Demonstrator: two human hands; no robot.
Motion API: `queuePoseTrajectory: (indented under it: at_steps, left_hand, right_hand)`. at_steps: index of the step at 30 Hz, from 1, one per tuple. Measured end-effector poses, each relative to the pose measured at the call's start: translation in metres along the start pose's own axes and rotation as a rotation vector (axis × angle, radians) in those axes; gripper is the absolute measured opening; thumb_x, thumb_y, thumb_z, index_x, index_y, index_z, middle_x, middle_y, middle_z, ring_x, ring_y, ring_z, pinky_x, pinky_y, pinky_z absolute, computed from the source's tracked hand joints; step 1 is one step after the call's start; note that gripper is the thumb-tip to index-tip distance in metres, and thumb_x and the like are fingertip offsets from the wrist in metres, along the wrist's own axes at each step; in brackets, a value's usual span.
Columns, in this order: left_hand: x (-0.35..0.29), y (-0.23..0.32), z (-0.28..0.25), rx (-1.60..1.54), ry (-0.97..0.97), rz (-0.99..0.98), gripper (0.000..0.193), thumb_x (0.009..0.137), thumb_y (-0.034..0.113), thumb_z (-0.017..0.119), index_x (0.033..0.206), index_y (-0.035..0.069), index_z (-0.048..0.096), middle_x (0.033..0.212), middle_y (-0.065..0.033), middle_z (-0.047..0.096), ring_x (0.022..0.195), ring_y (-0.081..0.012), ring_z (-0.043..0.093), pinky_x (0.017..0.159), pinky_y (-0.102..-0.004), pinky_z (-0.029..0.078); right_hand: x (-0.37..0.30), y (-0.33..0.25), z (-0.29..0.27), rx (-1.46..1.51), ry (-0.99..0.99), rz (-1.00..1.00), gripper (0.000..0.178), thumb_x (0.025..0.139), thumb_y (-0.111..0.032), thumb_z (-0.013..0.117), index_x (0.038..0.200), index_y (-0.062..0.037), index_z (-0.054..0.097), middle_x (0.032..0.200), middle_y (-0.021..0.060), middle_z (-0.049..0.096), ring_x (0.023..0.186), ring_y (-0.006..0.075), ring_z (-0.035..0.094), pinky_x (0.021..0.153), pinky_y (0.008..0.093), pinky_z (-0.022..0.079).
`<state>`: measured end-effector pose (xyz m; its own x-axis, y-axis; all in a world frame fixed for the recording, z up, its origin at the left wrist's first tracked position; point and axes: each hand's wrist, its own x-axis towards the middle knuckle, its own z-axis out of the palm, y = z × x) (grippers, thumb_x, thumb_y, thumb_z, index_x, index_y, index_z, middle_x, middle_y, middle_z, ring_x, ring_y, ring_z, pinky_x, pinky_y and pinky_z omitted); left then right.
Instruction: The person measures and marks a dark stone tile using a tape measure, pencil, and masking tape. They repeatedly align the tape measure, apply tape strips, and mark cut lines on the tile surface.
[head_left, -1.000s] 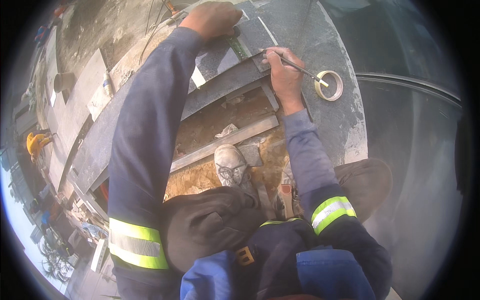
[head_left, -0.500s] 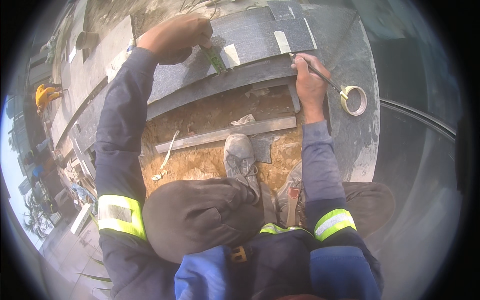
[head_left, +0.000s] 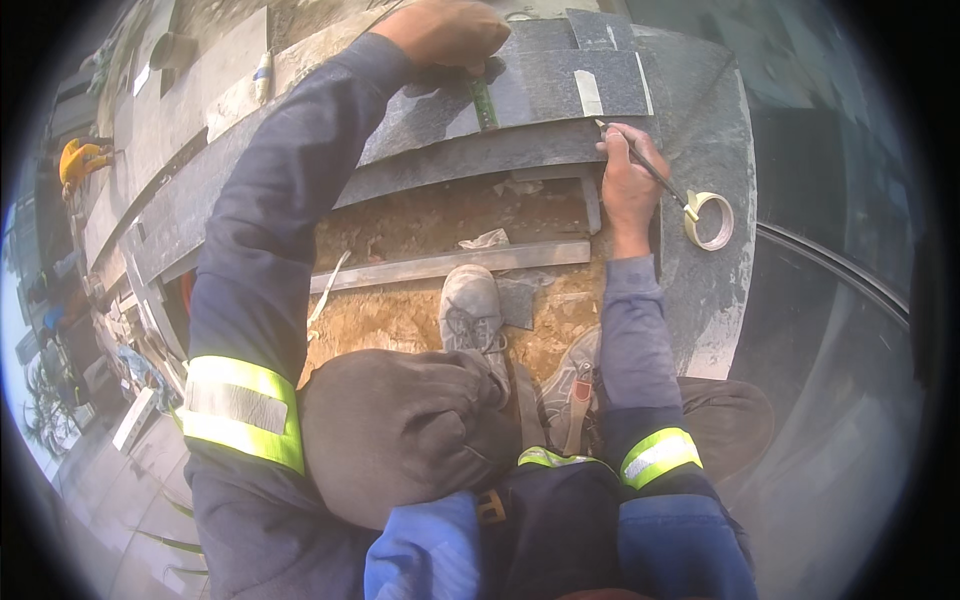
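My left hand (head_left: 445, 35) is closed at the far side of a dark grey stone slab (head_left: 540, 85). From its fingers a narrow green strip (head_left: 484, 103) runs across the slab to the near edge; its kind is not clear, and its upper end is hidden by the hand. Closed round a dark pencil (head_left: 650, 171), my right hand (head_left: 632, 180) is at the slab's near right corner. The pencil's pale tip is close to the slab's edge. A piece of white tape (head_left: 588, 92) is stuck on the slab between both hands.
A roll of cream tape (head_left: 709, 221) lies right of my right hand on a grey slab (head_left: 700, 300). A metal bar (head_left: 460, 266) lies across the dirt before my shoes. A bottle (head_left: 262, 78) and a bucket (head_left: 175, 52) stand left. Another person in yellow (head_left: 80, 165) is far left.
My left hand has moved right with the green strip, which now covers the spot where a second piece of tape showed. The right hand still holds the pencil near the corner.
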<state>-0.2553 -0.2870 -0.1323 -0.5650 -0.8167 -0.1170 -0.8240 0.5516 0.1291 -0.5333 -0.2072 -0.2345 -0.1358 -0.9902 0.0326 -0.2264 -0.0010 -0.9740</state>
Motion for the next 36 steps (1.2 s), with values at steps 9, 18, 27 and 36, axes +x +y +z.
queuePoseTrajectory:
  at_steps: [9, 18, 27, 36]
  left_hand:
    - [0.008, 0.003, 0.002, 0.098, -0.12, -0.03, 0.032, 0.083, 0.035, 0.065, 0.074, 0.006, 0.075, 0.075, -0.0171, 0.072, 0.072, -0.0352, 0.072, 0.065, -0.0487, 0.055]
    - [0.006, -0.002, 0.013, 0.069, -0.032, -0.001, 0.029, 0.081, 0.034, 0.065, 0.074, 0.007, 0.074, 0.074, -0.0174, 0.071, 0.072, -0.0357, 0.071, 0.065, -0.0486, 0.054]
    - [0.007, 0.001, 0.005, 0.069, -0.103, -0.042, 0.03, 0.081, 0.033, 0.064, 0.075, 0.006, 0.075, 0.074, -0.018, 0.071, 0.072, -0.0358, 0.071, 0.066, -0.0481, 0.054]
    - [-0.015, 0.0, 0.002, -0.119, -0.247, -0.141, 0.013, 0.09, 0.016, 0.073, 0.092, 0.003, 0.076, 0.086, -0.0113, 0.072, 0.084, -0.0302, 0.071, 0.077, -0.0418, 0.056]
  right_hand:
    - [-0.027, -0.032, 0.055, -0.015, -0.166, -0.352, 0.01, 0.088, -0.006, 0.068, 0.095, -0.001, 0.075, 0.09, 0.0145, 0.074, 0.082, 0.0265, 0.073, 0.073, 0.0356, 0.056]
    - [-0.03, -0.01, 0.079, 0.005, -0.184, -0.249, 0.013, 0.085, -0.008, 0.07, 0.094, 0.0007, 0.075, 0.089, 0.0164, 0.074, 0.078, 0.029, 0.072, 0.07, 0.0376, 0.055]
    - [-0.032, -0.019, 0.083, -0.085, -0.181, -0.302, 0.01, 0.085, -0.006, 0.068, 0.091, 0.0004, 0.073, 0.09, 0.0167, 0.074, 0.077, 0.0296, 0.072, 0.07, 0.0378, 0.055]
    - [-0.012, -0.049, 0.005, -0.01, 0.016, -0.235, 0.015, 0.096, -0.013, 0.065, 0.098, -0.0007, 0.073, 0.09, 0.01, 0.075, 0.08, 0.0174, 0.072, 0.073, 0.0316, 0.057]
